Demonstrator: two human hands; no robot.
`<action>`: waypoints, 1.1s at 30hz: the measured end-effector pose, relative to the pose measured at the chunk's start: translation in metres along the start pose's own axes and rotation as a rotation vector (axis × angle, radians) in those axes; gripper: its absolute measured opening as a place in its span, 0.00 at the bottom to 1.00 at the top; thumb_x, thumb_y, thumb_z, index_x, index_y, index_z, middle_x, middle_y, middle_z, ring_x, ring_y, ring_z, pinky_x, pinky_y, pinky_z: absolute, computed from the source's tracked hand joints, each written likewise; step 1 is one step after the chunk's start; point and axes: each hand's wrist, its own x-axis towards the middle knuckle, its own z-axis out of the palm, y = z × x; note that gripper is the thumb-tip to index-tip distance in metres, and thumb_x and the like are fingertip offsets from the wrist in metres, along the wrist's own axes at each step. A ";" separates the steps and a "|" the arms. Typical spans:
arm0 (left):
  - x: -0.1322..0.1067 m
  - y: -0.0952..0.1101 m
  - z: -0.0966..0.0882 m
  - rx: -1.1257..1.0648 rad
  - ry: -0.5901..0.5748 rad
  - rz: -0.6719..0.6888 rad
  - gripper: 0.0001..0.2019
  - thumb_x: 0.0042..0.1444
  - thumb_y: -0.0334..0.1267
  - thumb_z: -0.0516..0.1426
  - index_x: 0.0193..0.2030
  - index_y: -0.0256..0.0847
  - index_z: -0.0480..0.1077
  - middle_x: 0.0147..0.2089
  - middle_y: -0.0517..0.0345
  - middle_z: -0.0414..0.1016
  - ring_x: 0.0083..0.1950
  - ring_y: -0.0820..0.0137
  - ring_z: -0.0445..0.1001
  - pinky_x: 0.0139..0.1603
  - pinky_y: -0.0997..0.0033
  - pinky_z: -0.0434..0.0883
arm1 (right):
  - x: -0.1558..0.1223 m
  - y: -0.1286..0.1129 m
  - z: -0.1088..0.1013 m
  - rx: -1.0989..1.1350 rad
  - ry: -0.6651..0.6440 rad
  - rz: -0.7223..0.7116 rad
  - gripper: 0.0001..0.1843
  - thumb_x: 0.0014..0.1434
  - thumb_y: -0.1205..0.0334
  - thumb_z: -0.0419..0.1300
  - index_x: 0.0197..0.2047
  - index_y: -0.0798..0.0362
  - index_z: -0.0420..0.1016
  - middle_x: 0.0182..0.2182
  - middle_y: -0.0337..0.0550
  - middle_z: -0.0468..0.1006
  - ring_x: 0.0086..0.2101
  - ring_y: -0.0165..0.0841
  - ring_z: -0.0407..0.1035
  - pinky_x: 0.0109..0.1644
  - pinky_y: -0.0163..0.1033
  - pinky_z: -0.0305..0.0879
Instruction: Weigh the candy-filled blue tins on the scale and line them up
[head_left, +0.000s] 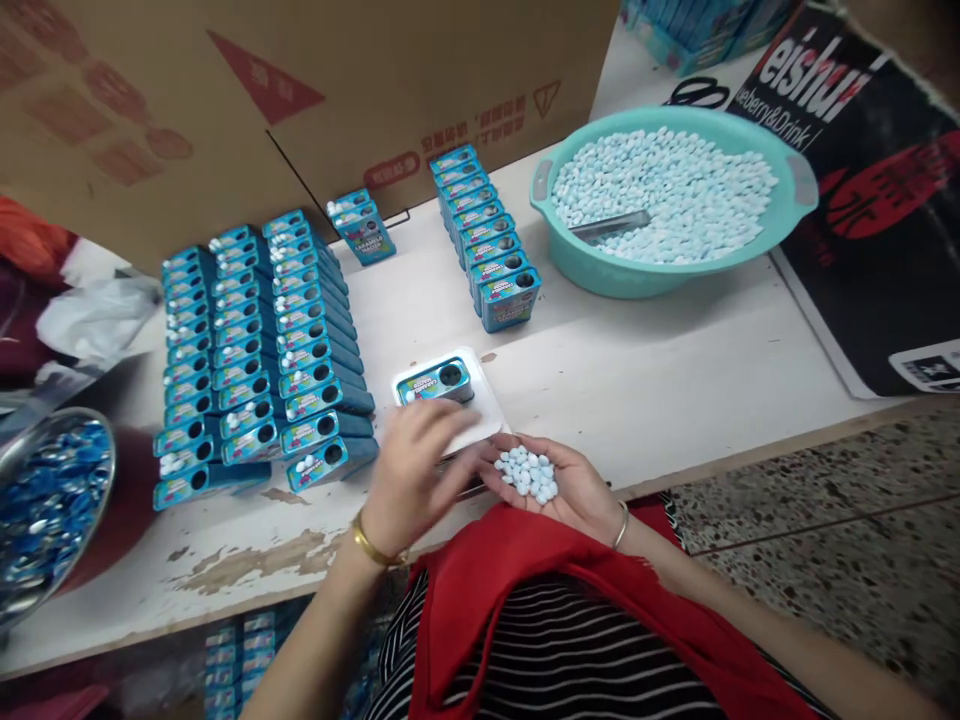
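Right hand (568, 484), unclenched, palm up, holds candies (529, 474). Left hand (418, 462) is by a tin (433, 380); can't tell its grip.

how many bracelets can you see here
2: a gold bracelet just behind the left hand, and a thinner bracelet just behind the right hand.

Blue tin (427, 383), narrow and rectangular with rounded corners: printed top facing upward, round dark opening near the right end as viewed, set on a white platform (491, 402), near edge partly hidden behind the left hand (416, 460). Pale blue pellets (529, 472), small and rounded: gathered in a loose heap within the upturned right hand (583, 492).
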 end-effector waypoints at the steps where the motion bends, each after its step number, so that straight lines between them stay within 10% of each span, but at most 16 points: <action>1: -0.001 -0.007 -0.003 0.048 0.084 -0.066 0.10 0.58 0.36 0.57 0.48 0.43 0.67 0.43 0.54 0.71 0.45 0.67 0.69 0.44 0.62 0.66 | -0.001 0.000 -0.001 -0.015 0.000 0.003 0.10 0.59 0.68 0.54 0.41 0.63 0.74 0.37 0.53 0.81 0.40 0.37 0.77 0.47 0.41 0.74; 7: 0.002 -0.050 -0.021 0.128 0.096 -0.272 0.06 0.58 0.40 0.57 0.39 0.42 0.71 0.37 0.57 0.66 0.41 0.67 0.67 0.42 0.63 0.66 | -0.002 -0.003 -0.001 -0.031 -0.017 -0.020 0.11 0.58 0.68 0.56 0.42 0.65 0.74 0.39 0.55 0.80 0.45 0.40 0.75 0.50 0.40 0.73; 12: 0.008 -0.029 -0.018 0.005 0.069 -0.199 0.04 0.59 0.39 0.56 0.39 0.42 0.69 0.40 0.57 0.66 0.44 0.67 0.68 0.47 0.62 0.65 | 0.003 -0.003 0.005 -0.053 -0.022 -0.014 0.11 0.59 0.68 0.54 0.41 0.64 0.73 0.37 0.55 0.80 0.43 0.40 0.76 0.48 0.39 0.74; 16: 0.016 -0.012 -0.016 0.033 -0.119 -0.004 0.16 0.57 0.45 0.58 0.51 0.46 0.66 0.52 0.52 0.67 0.55 0.62 0.65 0.54 0.57 0.60 | 0.005 -0.004 0.008 -0.036 -0.057 -0.012 0.11 0.60 0.68 0.51 0.40 0.63 0.73 0.33 0.52 0.81 0.35 0.35 0.78 0.45 0.39 0.75; 22: 0.028 -0.051 -0.009 0.295 -0.211 -0.101 0.29 0.54 0.52 0.59 0.59 0.42 0.59 0.52 0.47 0.69 0.51 0.58 0.67 0.48 0.59 0.62 | -0.003 -0.014 -0.001 0.035 -0.024 -0.026 0.11 0.59 0.69 0.54 0.41 0.65 0.74 0.37 0.55 0.80 0.45 0.40 0.75 0.49 0.40 0.73; 33: 0.129 -0.042 0.052 0.374 -0.174 0.067 0.15 0.56 0.41 0.56 0.50 0.40 0.64 0.44 0.49 0.71 0.46 0.58 0.68 0.43 0.59 0.61 | -0.007 -0.040 -0.011 0.116 0.041 -0.250 0.07 0.56 0.70 0.57 0.38 0.62 0.75 0.35 0.52 0.82 0.41 0.36 0.77 0.46 0.38 0.74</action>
